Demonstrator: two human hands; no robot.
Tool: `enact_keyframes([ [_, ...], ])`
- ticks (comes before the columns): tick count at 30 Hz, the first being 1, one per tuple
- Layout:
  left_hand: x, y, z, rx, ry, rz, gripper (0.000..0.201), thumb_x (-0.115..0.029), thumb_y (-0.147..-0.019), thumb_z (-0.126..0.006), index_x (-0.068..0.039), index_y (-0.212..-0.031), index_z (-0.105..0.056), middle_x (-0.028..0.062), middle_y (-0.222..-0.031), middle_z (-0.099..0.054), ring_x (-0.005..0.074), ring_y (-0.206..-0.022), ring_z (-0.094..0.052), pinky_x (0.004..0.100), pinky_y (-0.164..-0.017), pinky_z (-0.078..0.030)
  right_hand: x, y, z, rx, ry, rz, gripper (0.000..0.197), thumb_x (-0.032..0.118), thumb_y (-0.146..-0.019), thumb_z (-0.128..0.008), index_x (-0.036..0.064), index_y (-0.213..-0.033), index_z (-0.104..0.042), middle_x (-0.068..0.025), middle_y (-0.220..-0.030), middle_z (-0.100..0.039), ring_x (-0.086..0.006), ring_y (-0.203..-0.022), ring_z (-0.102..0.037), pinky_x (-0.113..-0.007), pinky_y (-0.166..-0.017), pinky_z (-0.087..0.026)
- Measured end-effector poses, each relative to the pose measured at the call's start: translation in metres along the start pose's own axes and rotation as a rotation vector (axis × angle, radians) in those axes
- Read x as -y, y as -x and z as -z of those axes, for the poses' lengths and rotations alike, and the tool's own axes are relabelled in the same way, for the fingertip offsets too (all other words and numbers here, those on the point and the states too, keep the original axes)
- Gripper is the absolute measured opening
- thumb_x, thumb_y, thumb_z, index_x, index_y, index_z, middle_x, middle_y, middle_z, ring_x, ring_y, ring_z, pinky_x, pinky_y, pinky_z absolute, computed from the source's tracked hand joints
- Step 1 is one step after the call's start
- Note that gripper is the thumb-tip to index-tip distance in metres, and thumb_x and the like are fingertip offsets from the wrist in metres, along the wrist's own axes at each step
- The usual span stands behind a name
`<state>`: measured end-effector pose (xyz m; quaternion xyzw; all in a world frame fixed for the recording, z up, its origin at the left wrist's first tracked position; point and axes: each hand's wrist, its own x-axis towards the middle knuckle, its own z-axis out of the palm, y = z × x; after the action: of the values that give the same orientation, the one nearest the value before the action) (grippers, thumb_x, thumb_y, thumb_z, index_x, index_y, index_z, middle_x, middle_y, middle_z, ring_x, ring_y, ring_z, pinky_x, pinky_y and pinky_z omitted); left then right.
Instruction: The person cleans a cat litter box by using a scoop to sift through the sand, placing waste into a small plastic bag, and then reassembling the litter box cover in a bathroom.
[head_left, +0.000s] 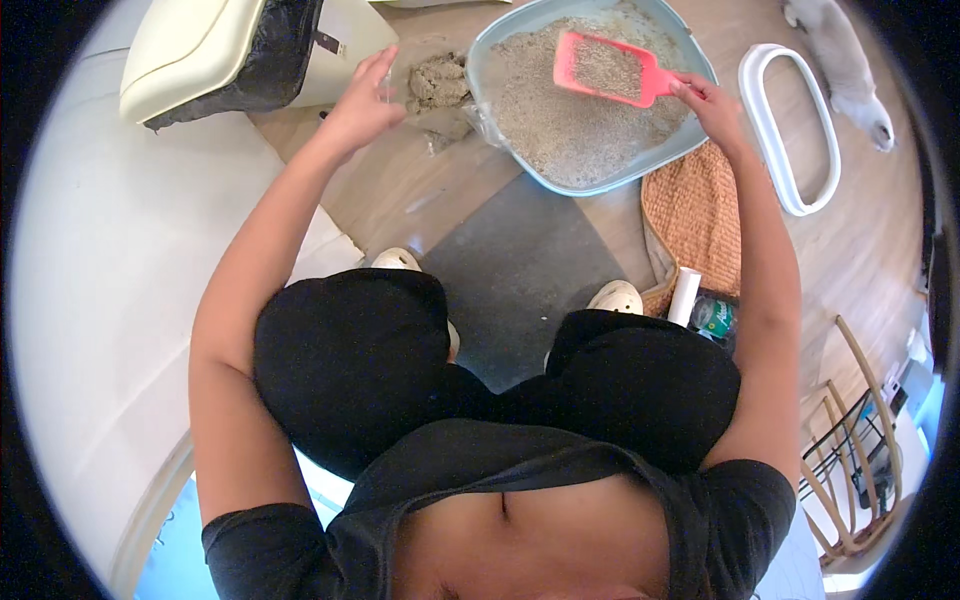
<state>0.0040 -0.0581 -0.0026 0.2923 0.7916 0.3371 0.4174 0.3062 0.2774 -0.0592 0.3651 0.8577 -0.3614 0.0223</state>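
The red-pink scoop (651,82), its squarish pan face up and bearing grey-beige litter (545,125), lies over the tray's upper middle, handle directed right; contact with the surface beneath cannot be determined. The pale blue tray (585,187), round-cornered and low-walled, contains a broad granular layer. Immediately left, a crumpled clear bag (447,122) encloses darker clumps (438,80).

My left arm (262,245) and my right arm (768,270) reach forward, both bent outward. My left hand (368,112) is spread, its thumb standing apart from the fingers. My right hand (710,105) points inward, its fingers curled in a grip.
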Motion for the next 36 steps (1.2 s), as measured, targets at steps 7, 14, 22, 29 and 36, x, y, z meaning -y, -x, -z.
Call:
enact_keyframes([
  [7, 0.001, 0.000, 0.001, -0.009, -0.044, -0.001, 0.081, -0.004, -0.074, -0.058, -0.018, -0.144, -0.021, 0.0078, -0.147, -0.015, 0.0337, -0.123, -0.040, 0.0315, -0.077, -0.051, 0.001, 0.007, 0.006, -0.002, 0.147, -0.007, 0.042, 0.056, -0.082, -0.053, 0.0273, -0.111, -0.065, -0.0020, -0.093, -0.068, -0.0159, -0.093, -0.062, -0.035, -0.086, -0.039],
  [14, -0.004, -0.001, -0.003, 0.011, -0.099, 0.004, 0.080, -0.011, -0.076, -0.061, -0.026, -0.144, -0.022, 0.0084, -0.148, -0.013, 0.0337, -0.123, -0.040, 0.0327, -0.079, -0.050, -0.010, 0.010, 0.008, 0.005, 0.116, 0.011, 0.042, 0.057, -0.083, -0.051, 0.0282, -0.110, -0.065, -0.0010, -0.092, -0.069, -0.0157, -0.091, -0.062, -0.040, -0.088, -0.034],
  [22, -0.003, -0.003, -0.001, 0.014, -0.146, -0.030, 0.079, -0.012, -0.075, -0.062, -0.036, -0.141, -0.026, 0.0102, -0.145, -0.016, 0.0311, -0.115, -0.044, 0.0318, -0.077, -0.050, -0.006, 0.014, 0.012, -0.029, 0.197, -0.007, 0.040, 0.056, -0.083, -0.052, 0.0288, -0.109, -0.065, -0.0035, -0.090, -0.068, -0.0177, -0.091, -0.062, -0.032, -0.080, -0.041],
  [29, -0.006, -0.001, -0.001, 0.003, -0.161, -0.035, 0.078, -0.011, -0.075, -0.062, -0.037, -0.140, -0.028, 0.0118, -0.144, -0.015, 0.0316, -0.117, -0.043, 0.0319, -0.076, -0.050, 0.003, 0.019, 0.020, -0.062, 0.164, -0.066, 0.040, 0.055, -0.083, -0.052, 0.0282, -0.110, -0.065, -0.0045, -0.090, -0.068, -0.0194, -0.091, -0.062, -0.035, -0.084, -0.039],
  [36, -0.005, -0.002, -0.001, 0.011, -0.163, -0.038, 0.077, -0.011, -0.075, -0.062, -0.038, -0.140, -0.030, 0.0117, -0.143, -0.017, 0.0299, -0.117, -0.042, 0.0318, -0.077, -0.050, -0.004, 0.023, 0.014, -0.043, 0.195, -0.010, 0.042, 0.056, -0.083, -0.052, 0.0268, -0.110, -0.065, -0.0037, -0.091, -0.069, -0.0191, -0.092, -0.062, -0.035, -0.085, -0.038],
])
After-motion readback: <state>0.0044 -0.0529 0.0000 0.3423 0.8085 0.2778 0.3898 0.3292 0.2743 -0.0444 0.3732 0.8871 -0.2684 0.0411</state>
